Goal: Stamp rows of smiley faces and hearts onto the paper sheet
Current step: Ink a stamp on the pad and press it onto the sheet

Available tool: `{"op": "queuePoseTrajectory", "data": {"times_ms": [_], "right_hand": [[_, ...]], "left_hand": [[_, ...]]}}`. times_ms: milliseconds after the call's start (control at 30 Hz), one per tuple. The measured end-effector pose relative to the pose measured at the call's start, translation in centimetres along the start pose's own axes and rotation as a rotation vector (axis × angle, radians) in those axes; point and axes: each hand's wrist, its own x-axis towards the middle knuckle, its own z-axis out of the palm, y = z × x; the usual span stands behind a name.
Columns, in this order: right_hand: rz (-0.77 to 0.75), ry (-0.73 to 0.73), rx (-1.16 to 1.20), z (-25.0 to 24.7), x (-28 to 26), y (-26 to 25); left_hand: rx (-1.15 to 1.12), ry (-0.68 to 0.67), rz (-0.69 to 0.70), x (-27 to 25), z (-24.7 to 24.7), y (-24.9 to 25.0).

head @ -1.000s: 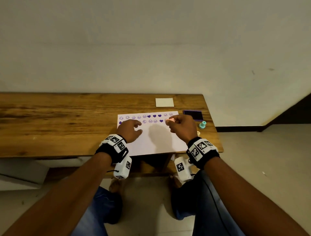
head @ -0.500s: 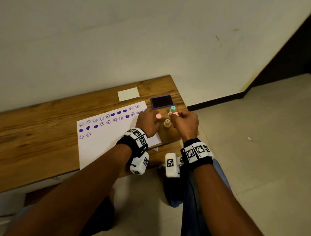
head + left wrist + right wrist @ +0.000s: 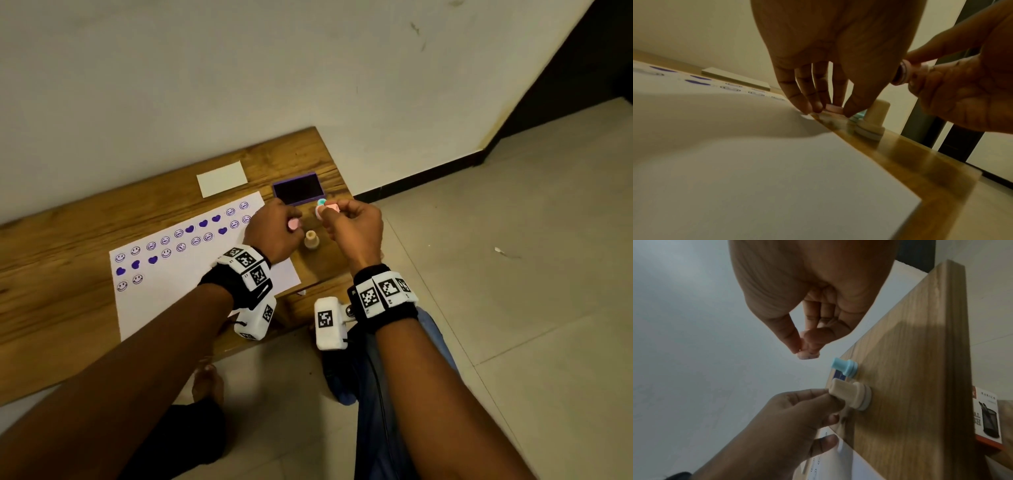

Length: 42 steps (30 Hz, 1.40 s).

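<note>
The white paper sheet lies on the wooden table, with rows of purple smileys and hearts along its far edge. My left hand is at the sheet's right edge and pinches a small pink round piece, which is held low against the table. Just to the right, my right hand pinches a pink stamp above the table, tilted on its side. Between the hands a cream stamp stands upright. A teal stamp stands behind it.
A purple ink pad lies open beyond the hands, and a small white card sits to its left. The table's right end is close by, with bare floor beyond. An orange and white box shows beside the table's edge.
Both hands left the stamped rows and moved right to the stamps beside the sheet. The right hand still carries the pink stamp; the left hand has picked up a pink piece. The head view swung right.
</note>
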Motion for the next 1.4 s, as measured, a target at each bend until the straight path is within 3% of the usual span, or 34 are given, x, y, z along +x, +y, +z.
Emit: {"op": "queuePoseTrajectory", "data": {"times_ms": [233,433,900,1400], "right_hand": [[-0.049,-0.045,0.036,1.3,-0.9,-0.7],[-0.094,-0.118,-0.003,2.7,-2.0,-1.0],[-0.158,-0.222,-0.059,4.3,-2.9,-1.3],[-0.032,-0.221,0.200,3.3,-3.0,-2.1]], "left_hand": [[-0.307,0.203,-0.056,-2.5,-1.4,-0.1],[-0.603,0.209,-0.131,-4.3,-3.2,-0.8],[-0.832,0.230,-0.123,-5.7,-4.7,-1.0],[-0.923,0.193,-0.121,-5.0,-5.4,0.3]]}}
